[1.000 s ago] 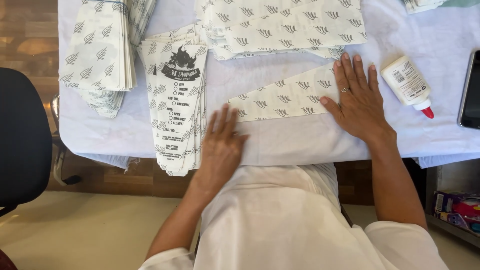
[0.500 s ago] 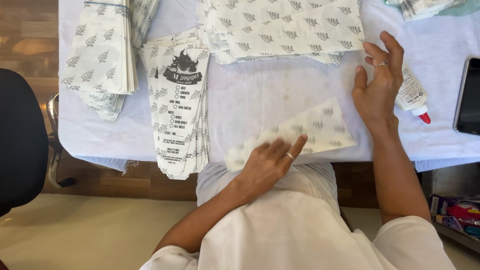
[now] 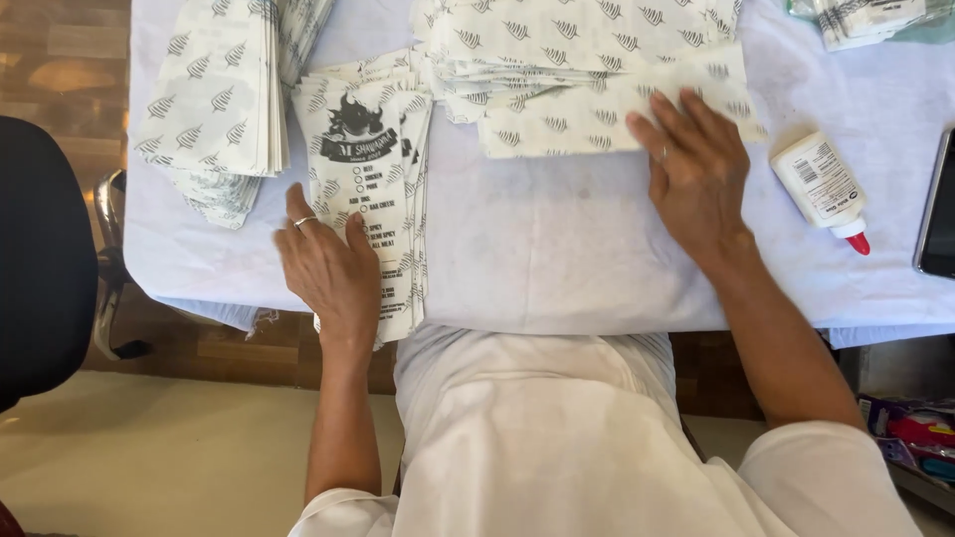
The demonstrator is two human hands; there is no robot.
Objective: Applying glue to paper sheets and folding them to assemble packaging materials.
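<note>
Two hands (image 3: 328,273) flat, white leaf-printed paper bags (image 3: 597,109)

White paper bags (image 3: 370,179) with grey leaf print, white glue bottle (image 3: 818,184) with red cap, pale tablecloth (image 3: 557,259)

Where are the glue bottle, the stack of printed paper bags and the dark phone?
glue bottle (image 3: 820,182), head view, on its white body.
stack of printed paper bags (image 3: 370,149), head view, on the top bag's black emblem.
dark phone (image 3: 940,209), head view, on its screen.
</note>
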